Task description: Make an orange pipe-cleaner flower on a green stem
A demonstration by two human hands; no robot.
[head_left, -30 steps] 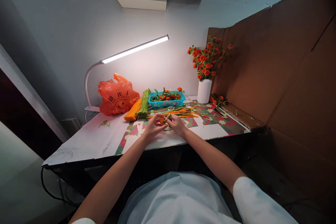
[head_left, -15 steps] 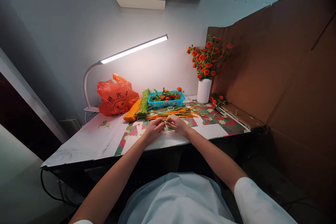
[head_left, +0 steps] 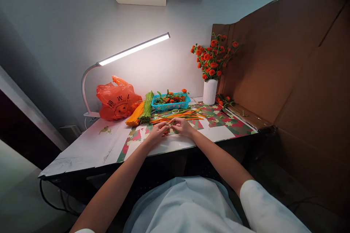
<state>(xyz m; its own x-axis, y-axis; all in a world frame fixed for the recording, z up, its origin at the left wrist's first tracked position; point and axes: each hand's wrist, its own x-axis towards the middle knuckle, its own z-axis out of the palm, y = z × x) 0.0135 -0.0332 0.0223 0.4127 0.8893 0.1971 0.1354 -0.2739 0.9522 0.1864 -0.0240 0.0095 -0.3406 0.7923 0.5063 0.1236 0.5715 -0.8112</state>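
Observation:
My left hand and my right hand meet over the patterned mat at the desk's middle. Both have their fingers pinched together on a small green and orange piece, too small to name. Just behind my hands lie loose orange and green stems. Further back stands a blue basket of small orange flowers.
Bundles of orange and green sticks lie left of the basket, beside an orange plastic bag. A white vase with orange flowers stands at the back right. A lit desk lamp arches overhead. Cardboard walls the right side.
My hands have drawn closer together and the orange ball seen between them a second ago is now mostly hidden. The view has tilted slightly, shifting everything left and down.

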